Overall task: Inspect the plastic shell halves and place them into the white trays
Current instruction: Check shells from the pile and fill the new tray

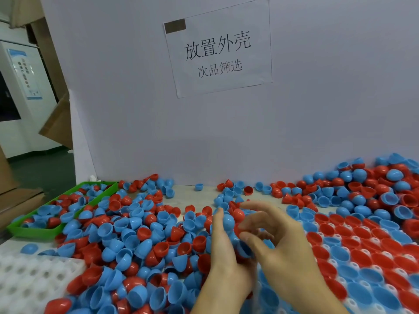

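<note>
A: So, where are the hands, taking the paper sign (217,48) on the white board as the landmark?

B: Both sit below the sign, over the middle of the table (188,196); the left hand (223,252) is upright, its fingers curled about a blue shell half (227,220) at their tips, with more blue halves cupped lower in the palm; the right hand (272,234) is just beside it, fingers (251,206) loosely bent and spread toward a red shell half (238,215) that touches the blue one; whether the right hand actually grips that red half, I cannot tell.

A: And the loose shells?

B: A pile of red and blue shell halves (136,234) covers the table below and left of the sign; a second heap (374,184) rises against the board, below and right of it.

A: The trays?

B: One white tray (353,240) lies below and right of the sign, beside the right hand, its pockets filled with red and blue halves, open side up; another white tray (29,282) lies far below and left, most pockets bare, a blue half on its far edge; a green bin (34,232) with more halves sits beyond that tray.
</note>
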